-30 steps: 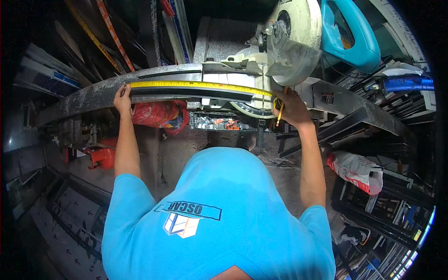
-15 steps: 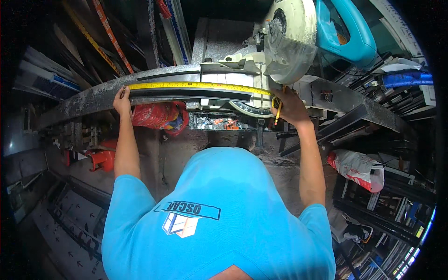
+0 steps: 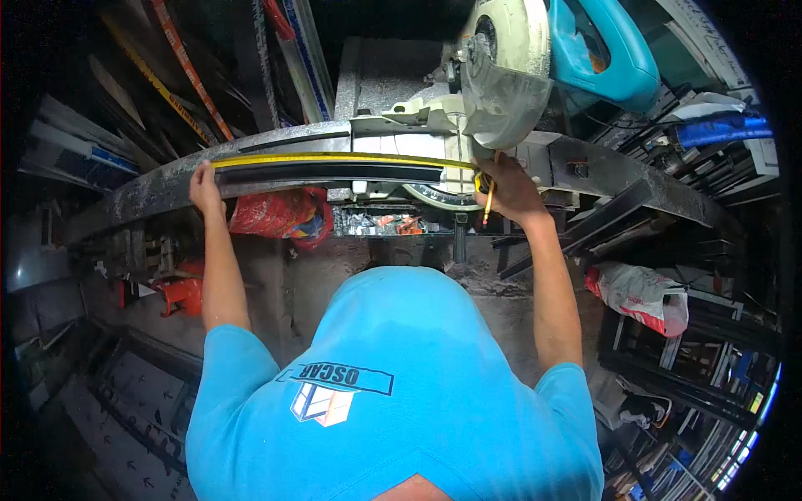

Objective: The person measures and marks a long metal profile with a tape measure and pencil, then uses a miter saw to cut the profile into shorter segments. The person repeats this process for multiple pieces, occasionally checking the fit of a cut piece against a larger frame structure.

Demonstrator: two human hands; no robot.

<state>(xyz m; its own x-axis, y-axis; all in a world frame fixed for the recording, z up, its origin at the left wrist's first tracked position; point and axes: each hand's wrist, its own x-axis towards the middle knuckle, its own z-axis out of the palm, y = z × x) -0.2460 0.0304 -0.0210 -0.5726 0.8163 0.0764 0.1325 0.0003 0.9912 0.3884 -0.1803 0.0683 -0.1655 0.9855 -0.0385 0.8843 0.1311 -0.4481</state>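
A yellow tape measure blade (image 3: 334, 157) stretches along a long black profile (image 3: 334, 172) lying on the bench and the base of a mitre saw (image 3: 510, 92). My left hand (image 3: 205, 189) pinches the blade's end at the profile's left end. At the other end, my right hand (image 3: 511, 190) is closed around the tape measure's case (image 3: 481, 181), mostly hidden by the fingers. A thin yellow pencil (image 3: 488, 209) sticks out below that hand. The profile's right end stops short of my right hand, over the saw's round table.
The saw's teal handle (image 3: 622, 63) rises at the back right. Long profiles (image 3: 309, 67) lean behind the grey bench (image 3: 142, 188). A red bag (image 3: 280, 215) sits below its front edge. Dark bars (image 3: 610, 217) jut out at right, near a white-and-red bag (image 3: 639, 296).
The bench, saw and both hands sit slightly further left in the picture. The tape blade now looks narrower, tilted more on edge. Both hands keep their hold.
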